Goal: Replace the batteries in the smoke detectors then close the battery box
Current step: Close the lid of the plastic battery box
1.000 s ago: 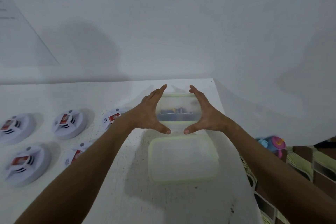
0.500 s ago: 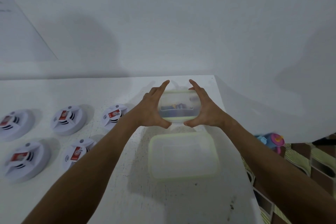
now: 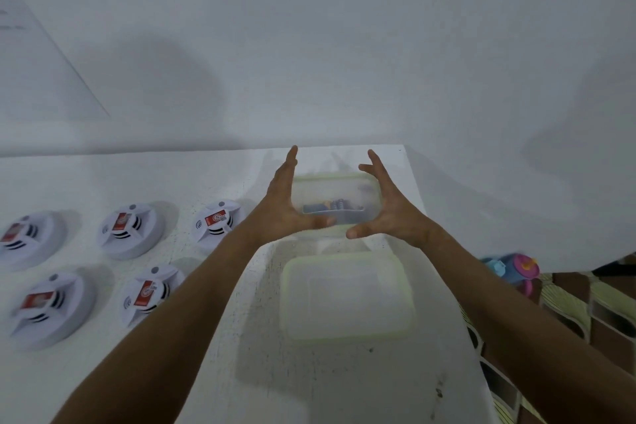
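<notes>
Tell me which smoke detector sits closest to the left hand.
The back-row smoke detector furthest right, just beside the left hand and wrist. The other four lie further left or nearer the camera.

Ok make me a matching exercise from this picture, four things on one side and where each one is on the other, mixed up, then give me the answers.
Things:
1. battery box
2. lid
3. smoke detectors
4. pink and blue cup

Places:
A. flat on the table, nearer the person than the box
B. off the table's right edge, lower down
C. between the left hand and the right hand
D. in two rows on the table's left part

Pairs: 1-C, 2-A, 3-D, 4-B
</notes>
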